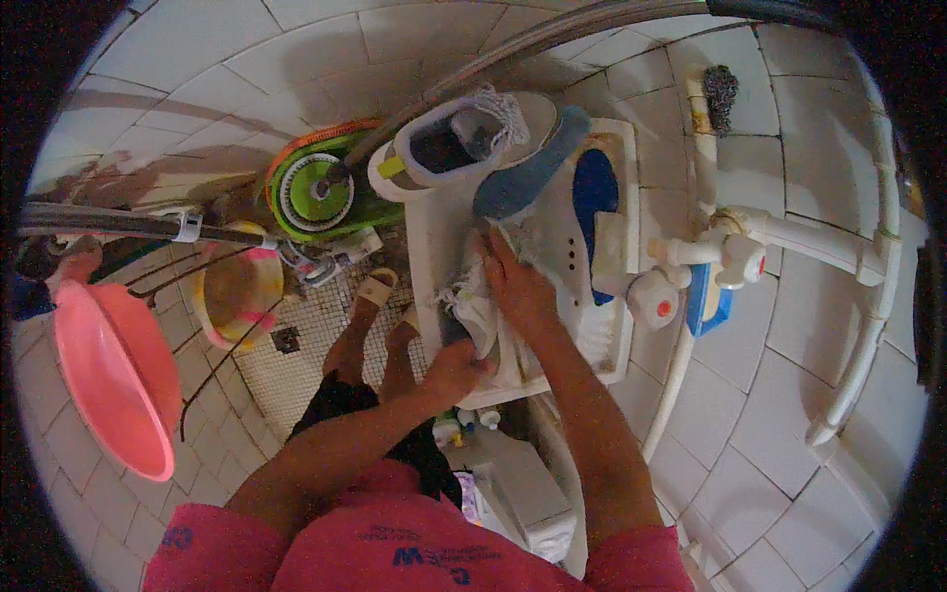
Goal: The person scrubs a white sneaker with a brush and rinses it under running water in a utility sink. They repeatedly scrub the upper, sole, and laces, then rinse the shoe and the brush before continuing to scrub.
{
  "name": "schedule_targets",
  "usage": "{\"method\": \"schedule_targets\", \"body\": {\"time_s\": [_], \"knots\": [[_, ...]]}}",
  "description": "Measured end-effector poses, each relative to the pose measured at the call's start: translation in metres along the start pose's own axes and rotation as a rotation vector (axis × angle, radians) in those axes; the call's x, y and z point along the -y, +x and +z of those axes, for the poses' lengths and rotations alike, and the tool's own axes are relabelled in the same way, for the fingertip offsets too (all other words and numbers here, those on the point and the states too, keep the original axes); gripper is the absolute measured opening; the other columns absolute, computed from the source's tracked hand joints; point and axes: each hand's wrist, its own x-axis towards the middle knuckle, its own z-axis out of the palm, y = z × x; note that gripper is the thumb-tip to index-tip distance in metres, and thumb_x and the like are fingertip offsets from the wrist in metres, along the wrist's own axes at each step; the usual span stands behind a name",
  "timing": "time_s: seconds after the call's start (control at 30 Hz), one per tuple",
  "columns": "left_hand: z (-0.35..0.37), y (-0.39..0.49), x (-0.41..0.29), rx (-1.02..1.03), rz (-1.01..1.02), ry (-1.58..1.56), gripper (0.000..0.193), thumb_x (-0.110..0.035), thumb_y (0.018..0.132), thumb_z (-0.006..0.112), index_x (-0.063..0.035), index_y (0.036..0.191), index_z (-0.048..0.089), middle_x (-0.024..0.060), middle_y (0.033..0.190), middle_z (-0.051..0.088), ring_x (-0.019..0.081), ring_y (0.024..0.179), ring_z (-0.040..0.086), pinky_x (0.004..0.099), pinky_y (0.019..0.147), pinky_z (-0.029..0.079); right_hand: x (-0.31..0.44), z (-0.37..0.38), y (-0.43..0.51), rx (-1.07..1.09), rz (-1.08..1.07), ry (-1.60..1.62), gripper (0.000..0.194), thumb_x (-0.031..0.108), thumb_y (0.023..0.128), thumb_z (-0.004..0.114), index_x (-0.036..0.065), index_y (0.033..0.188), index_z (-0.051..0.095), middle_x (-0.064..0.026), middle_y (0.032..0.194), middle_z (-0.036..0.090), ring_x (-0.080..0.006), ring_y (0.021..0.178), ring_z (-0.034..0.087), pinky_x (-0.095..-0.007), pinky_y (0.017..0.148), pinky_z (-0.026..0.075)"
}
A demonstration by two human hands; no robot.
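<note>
A wet white shoe (482,318) with loose laces lies over the basin of a white laundry sink (423,244). My left hand (457,368) grips its near end. Farther up, my right hand (520,287) has its fingers curled on the shoe; whether a small thing is under them is hidden. Beyond my hands a second white sneaker (383,186) with a yellow-green heel tab rests on the sink's far end, its laces bunched over the tongue. A grey-blue insole (529,172) leans beside it. On the right side lies a dark blue insole (594,189), partly under a pale block (610,255).
White pipes with a tap (655,297) run along the right wall, near a blue holder (709,300). A steel-wool scourer (720,98) hangs above. To the left are a pink basin (111,377), a bucket (240,292) and a green spin-mop bucket (319,194). A pole crosses overhead.
</note>
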Motion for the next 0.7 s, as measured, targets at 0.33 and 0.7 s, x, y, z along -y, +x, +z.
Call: {"method": "schedule_targets", "body": {"time_s": [0.33,0.7], "knots": [[-0.006,0.003,-0.019,-0.076,0.029,0.072,0.038,-0.03,0.081,0.067,0.0055,0.09,0.059,0.0247,0.079,0.062,0.0367,0.075,0.064,0.0425,0.068,0.048,-0.027,0.004,0.016,-0.124,-0.172,-0.006,0.044,0.032,0.099,0.041,0.023,0.142,0.037,-0.0201,0.093,0.066,-0.0405,0.081,0.064,-0.048,0.064,0.051],[-0.01,0.012,-0.022,-0.007,0.015,-0.108,0.04,-0.029,0.081,0.068,0.003,0.104,0.06,0.0183,0.092,0.065,0.0271,0.081,0.062,0.0366,0.072,0.048,-0.003,-0.001,-0.126,0.111,0.188,0.103,0.049,0.032,0.099,0.04,0.023,0.146,0.029,-0.017,0.112,0.064,-0.0377,0.072,0.065,-0.0492,0.058,0.053]]}}
